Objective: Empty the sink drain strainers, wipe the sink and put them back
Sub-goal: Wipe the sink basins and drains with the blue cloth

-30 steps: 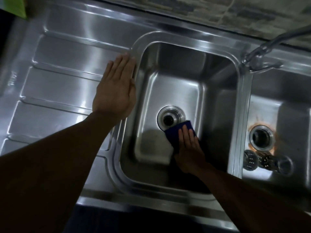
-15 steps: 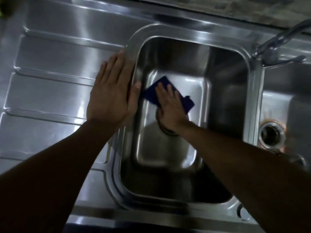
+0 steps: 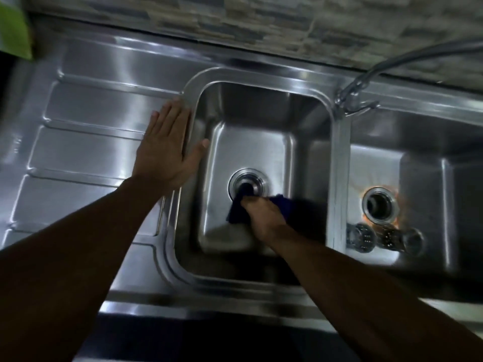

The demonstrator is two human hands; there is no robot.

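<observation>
Far left: green thing (image 3: pixel 13 30), matte, cut off by the frame edge. Can't tell what it is.

Drainboard (image 3: pixel 78 152): brushed stainless with pressed horizontal ribs and rounded corners, glare streaks across it.

Left hand (image 3: pixel 167 150): flat, palm down, fingers straight and together, holding nothing. It rests on the drainboard's right end, with the thumb splayed over the rim of the left basin (image 3: pixel 261 121).

Left basin: deep rectangular stainless tub with rounded corners and a raised rolled rim. The floor is shiny, the near wall in shadow. Left drain (image 3: pixel 257 178): round, stepped chrome ring, dark bore, no strainer in it.

Cloth (image 3: pixel 236 212): dark blue, soft, bunched. One tip is stuffed into the drain bore and the rest lies on the basin floor at the drain's near edge.

Right hand (image 3: pixel 261 215): fingers curled tight round the cloth, knuckles up, pressing down at the drain. The hands are well apart.

Tap (image 3: pixel 366 79): chrome, curved spout running off to the right, base on the divider between the basins.

Right basin (image 3: pixel 418 165): same steel, duller floor. Right drain (image 3: pixel 380 203): open, with an orange rust-coloured stain round the ring.

Strainers (image 3: pixel 362 237): out of both drains, lying in a row on the right basin floor just in front of the right drain. Round, metal, perforated. Blurred, so no finer detail.

Wall (image 3: pixel 261 19): rough stone-look tile, grey-brown.
</observation>
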